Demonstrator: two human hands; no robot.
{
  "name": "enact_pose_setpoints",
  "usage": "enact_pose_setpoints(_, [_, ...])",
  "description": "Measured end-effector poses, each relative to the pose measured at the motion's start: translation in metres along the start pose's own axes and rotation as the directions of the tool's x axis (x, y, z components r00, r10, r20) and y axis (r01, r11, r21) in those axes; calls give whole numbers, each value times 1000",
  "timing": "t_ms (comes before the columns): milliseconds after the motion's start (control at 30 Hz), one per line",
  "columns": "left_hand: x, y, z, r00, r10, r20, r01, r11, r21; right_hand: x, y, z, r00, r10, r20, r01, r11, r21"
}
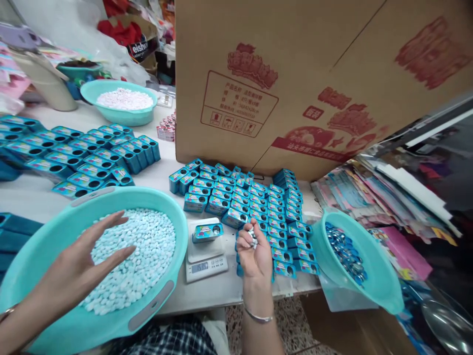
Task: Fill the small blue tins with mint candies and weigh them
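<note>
My left hand (94, 254) hovers over a large turquoise basin (175, 207), its thumb and fingers spread and nothing between them. Small pale blue candies (148, 246) fill the bottom of that basin. My right hand (254, 254), palm up, has its fingers curled round a few pale candies (253, 236). Between the two hands stands a white digital scale (207, 266) with a lit display. On its pan lies one blue candy box (207, 232) with a round dark hole in its top. Rows of similar blue boxes (240, 199) stand behind and beside my right hand.
A big cardboard carton (258, 113) rises behind the boxes. To the right, a turquoise basin (380, 266) holds shiny blue pieces, near stacked printed cards (369, 202). At the back left are a basin (127, 116) of pale pink candies and more blue boxes (79, 153).
</note>
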State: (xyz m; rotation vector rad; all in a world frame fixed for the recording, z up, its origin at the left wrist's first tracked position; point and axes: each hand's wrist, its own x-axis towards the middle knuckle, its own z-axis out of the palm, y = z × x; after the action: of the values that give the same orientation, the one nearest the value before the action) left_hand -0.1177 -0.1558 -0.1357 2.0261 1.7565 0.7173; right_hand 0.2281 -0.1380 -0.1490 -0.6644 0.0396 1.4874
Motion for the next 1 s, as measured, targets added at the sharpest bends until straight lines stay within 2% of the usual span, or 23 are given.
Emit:
enact_pose_setpoints(100, [10, 17, 6, 998, 20, 59, -17, 999, -52, 0, 3, 7, 1000, -29, -10, 29, 998, -49])
enact_pose_setpoints(200, [21, 28, 19, 976, 179, 126, -172, 983, -65, 1, 7, 13, 999, -45, -16, 44, 996, -84])
enact_pose_setpoints(267, [31, 41, 34, 945, 288, 157, -285, 958, -44, 1, 9, 16, 999, -37, -13, 35, 995, -95])
enact_pose_setpoints(367, [45, 72, 66, 878, 415, 240, -431, 902, 15, 0, 10, 20, 1000, -10, 15, 11, 998, -70])
enact_pose_setpoints(467, [58, 102, 97, 828, 431, 358, -489, 868, 85, -6, 5, 21, 999, 4, 44, -3, 1000, -19])
enact_pose_setpoints(533, [68, 111, 104, 815, 433, 385, -502, 860, 94, -11, -3, 17, 999, -9, 49, 9, 1000, -3])
enact_pose_setpoints(600, [81, 112, 94, 831, 432, 350, -492, 865, 101, -18, -14, 8, 998, -33, 49, 33, 999, 7])
enact_pose_setpoints(667, [101, 106, 68, 885, 403, 233, -437, 892, 115, -23, -25, -3, 997, -62, 37, 61, 998, 29])
enact_pose_setpoints(767, [145, 87, 24, 961, 274, 20, -274, 951, 146, -24, -37, -23, 997, -74, 23, 73, 996, 51])
enact_pose_setpoints(833, [177, 70, 5, 984, 168, -53, -156, 971, 182, -20, -41, -33, 998, -55, 33, 53, 998, 45])
enact_pose_setpoints(900, [204, 51, 2, 995, 79, -62, -64, 976, 210, -14, -42, -40, 999, -33, 42, 32, 999, 23])
enact_pose_setpoints(1000, [230, 29, 22, 999, -27, 27, 20, 975, 223, -7, -40, -41, 999, 3, 41, -2, 1000, -31])
